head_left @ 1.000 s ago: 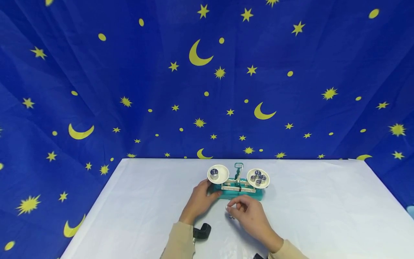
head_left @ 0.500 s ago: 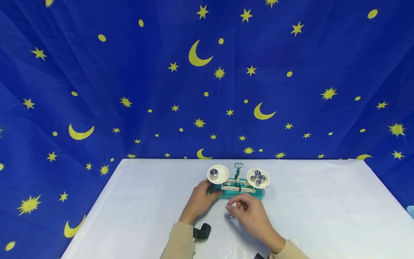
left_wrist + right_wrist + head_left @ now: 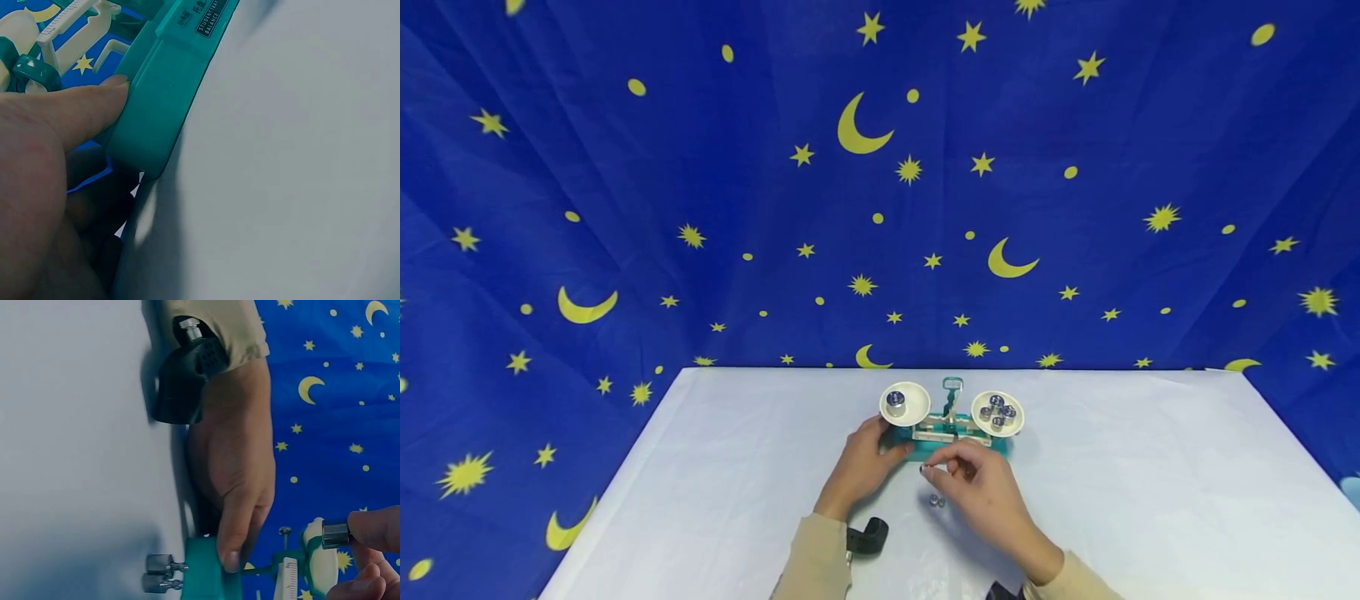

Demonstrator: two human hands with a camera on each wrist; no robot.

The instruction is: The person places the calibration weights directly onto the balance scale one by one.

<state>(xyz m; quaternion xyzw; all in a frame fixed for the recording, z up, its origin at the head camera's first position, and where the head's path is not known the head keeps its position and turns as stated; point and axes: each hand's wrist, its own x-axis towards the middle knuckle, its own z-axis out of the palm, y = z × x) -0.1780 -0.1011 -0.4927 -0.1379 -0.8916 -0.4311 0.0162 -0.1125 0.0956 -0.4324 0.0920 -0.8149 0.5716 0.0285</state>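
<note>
A teal tray balance [image 3: 925,451] with two white pans stands on the table in the head view. My left hand [image 3: 861,467] grips the left end of its base, the thumb [image 3: 94,106] lying on top and the other fingers around the end. Between thumb and fingertips my right hand [image 3: 985,492] pinches a small metal weight [image 3: 335,533], held above the table in front of the balance. One larger weight [image 3: 896,404] sits in the left pan [image 3: 916,408]. Several smaller weights [image 3: 997,402] sit in the right pan [image 3: 1017,427].
Two small weights [image 3: 933,500] stand on the white table [image 3: 737,467] under the right hand. A black wrist camera mount [image 3: 869,537] sticks out beside the left sleeve. Behind the table hangs a blue cloth [image 3: 775,200] with yellow stars and moons.
My right hand has risen slightly toward the balance with the weight, and the two weights on the table show more fully. My left hand keeps its place on the base.
</note>
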